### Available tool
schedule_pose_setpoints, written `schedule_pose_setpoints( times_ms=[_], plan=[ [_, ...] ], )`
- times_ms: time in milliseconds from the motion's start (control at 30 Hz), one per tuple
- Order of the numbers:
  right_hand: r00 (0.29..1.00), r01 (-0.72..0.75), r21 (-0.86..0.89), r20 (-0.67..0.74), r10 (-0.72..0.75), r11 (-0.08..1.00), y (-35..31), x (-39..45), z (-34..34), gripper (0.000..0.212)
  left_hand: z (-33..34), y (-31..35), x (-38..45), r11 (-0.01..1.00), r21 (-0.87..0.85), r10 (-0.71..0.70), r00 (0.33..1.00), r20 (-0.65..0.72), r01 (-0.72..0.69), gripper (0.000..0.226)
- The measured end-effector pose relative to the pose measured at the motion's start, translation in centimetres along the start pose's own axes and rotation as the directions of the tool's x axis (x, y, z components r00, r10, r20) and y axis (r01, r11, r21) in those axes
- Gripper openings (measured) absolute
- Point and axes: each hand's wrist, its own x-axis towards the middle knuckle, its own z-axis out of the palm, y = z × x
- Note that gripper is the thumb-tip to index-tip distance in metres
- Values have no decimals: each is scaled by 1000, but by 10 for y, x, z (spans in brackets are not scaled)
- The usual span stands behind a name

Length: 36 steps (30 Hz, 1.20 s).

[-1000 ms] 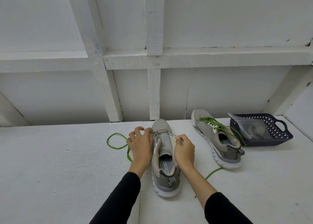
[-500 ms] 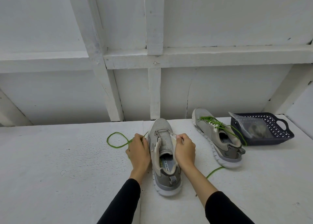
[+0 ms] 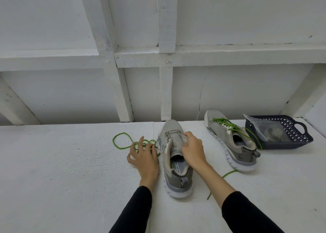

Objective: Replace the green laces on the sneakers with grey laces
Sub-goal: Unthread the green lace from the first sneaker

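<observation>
Left hand (image 3: 143,156) spreads flat, fingers resting on the loose green lace (image 3: 121,142) coiled on the white table (image 3: 70,171) just beside the near sneaker (image 3: 173,162). Right hand (image 3: 192,150) pinches that sneaker's eyelet flap, laces out of it. Further right, the second sneaker (image 3: 229,144) wears its green lace (image 3: 229,126). A dark basket (image 3: 296,132) beside it holds a clear bag (image 3: 264,130).

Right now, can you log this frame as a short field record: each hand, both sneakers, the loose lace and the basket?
left hand: fingers spread on the loose green lace, on the white table
right hand: grips the near grey sneaker at its eyelet edge
near sneaker: unlaced
far grey sneaker: green-laced
dark blue plastic basket: holds a clear bag
</observation>
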Motion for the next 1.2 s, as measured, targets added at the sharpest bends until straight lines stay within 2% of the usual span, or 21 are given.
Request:
schedule_pose_setpoints(
  times_ms=[133,233,333,500,600,700,800,967,1100,1200],
  plan=[
    [999,7,-14,-54,-8,1000,3,17,-13,33,3,-6,2,995,-1,100,995,-31,-100,15],
    [994,-8,-26,-113,5,1000,14,30,-30,27,1,-5,0,978,-91,193,981,34,-189,16],
    [994,-29,-55,-111,22,998,25,37,-41,29,-6,-2,-5,962,-235,165,981,106,-136,16],
    [1000,29,-149,-8,-30,988,27,37,-42,40,-7,-5,-8,958,-259,163,976,142,-122,14],
    [999,35,-180,44,-28,983,27,37,-43,41,-10,-5,-9,948,-313,115,978,175,-56,16],
    [994,6,-133,112,9,991,25,37,-44,40,-12,-4,-8,935,-353,103,974,203,-25,26],
    [990,-42,-71,133,51,997,21,37,-40,40,-17,-1,-6,890,-455,66,978,199,33,21],
    [999,5,-12,-37,-5,1000,11,19,-32,36,-36,-3,2,735,-637,-101,967,236,232,7],
    [968,112,-15,-223,-112,994,6,4,-27,29,-46,-3,8,743,-620,-175,967,184,252,7],
    [942,208,-25,-264,-207,978,-1,-4,-25,25,-55,5,13,685,-668,-216,956,197,292,7]
  ],
)
